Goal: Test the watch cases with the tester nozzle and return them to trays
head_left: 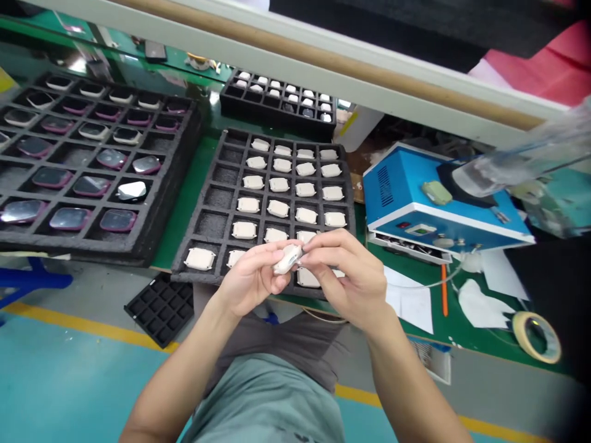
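Observation:
My left hand (252,275) grips a small cream watch case (288,259) between thumb and fingers, tilted so that its side faces up. At the right end of the case, the thumb and fingertips of my right hand (347,274) are pinched together; whatever lies between them is too small to make out. Both hands are above the front of a black foam tray (216,222), which holds rows of similar cream cases (278,208). Several of its left-hand compartments have nothing in them. My hands hide part of the front rows.
Left stands a deeper foam tray (170,178) of glossy-faced watches; behind is another black tray (277,119). A blue machine (406,184) stands right, near an orange stick (444,289) and a tape roll (521,332). A shelf edge (323,71) crosses above the bench.

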`<state>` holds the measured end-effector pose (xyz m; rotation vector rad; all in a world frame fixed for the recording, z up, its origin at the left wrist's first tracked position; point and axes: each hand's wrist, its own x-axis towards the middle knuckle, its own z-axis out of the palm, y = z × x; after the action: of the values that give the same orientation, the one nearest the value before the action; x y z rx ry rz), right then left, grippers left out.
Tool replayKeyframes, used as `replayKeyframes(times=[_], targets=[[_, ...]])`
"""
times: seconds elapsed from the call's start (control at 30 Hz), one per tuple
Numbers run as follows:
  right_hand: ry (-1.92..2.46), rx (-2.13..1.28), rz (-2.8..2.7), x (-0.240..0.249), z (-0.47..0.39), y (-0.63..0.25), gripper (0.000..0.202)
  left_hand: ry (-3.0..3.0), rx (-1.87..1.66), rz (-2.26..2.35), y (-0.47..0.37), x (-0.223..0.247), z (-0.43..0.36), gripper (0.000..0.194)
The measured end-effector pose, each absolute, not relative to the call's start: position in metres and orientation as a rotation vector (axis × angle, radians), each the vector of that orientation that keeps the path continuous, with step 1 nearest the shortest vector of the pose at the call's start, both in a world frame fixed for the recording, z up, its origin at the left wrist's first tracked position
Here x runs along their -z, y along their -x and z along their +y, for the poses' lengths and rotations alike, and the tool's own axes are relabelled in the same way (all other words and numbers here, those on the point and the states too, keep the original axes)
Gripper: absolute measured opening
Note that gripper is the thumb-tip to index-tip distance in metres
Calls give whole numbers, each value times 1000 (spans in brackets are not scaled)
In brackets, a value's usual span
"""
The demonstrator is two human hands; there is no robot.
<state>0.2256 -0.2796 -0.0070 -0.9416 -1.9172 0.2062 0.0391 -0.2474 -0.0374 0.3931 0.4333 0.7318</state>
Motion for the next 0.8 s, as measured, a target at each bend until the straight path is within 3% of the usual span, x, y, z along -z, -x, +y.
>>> replayKeyframes(times=[0.57, 0.8], targets=[[1007, -40, -2083, 11, -290, -240, 33, -426, -670, 481, -45, 37, -254, 27], [995, -55, -2090, 18, -288, -242, 29, -489, -698, 519, -45, 38, -253, 31]])
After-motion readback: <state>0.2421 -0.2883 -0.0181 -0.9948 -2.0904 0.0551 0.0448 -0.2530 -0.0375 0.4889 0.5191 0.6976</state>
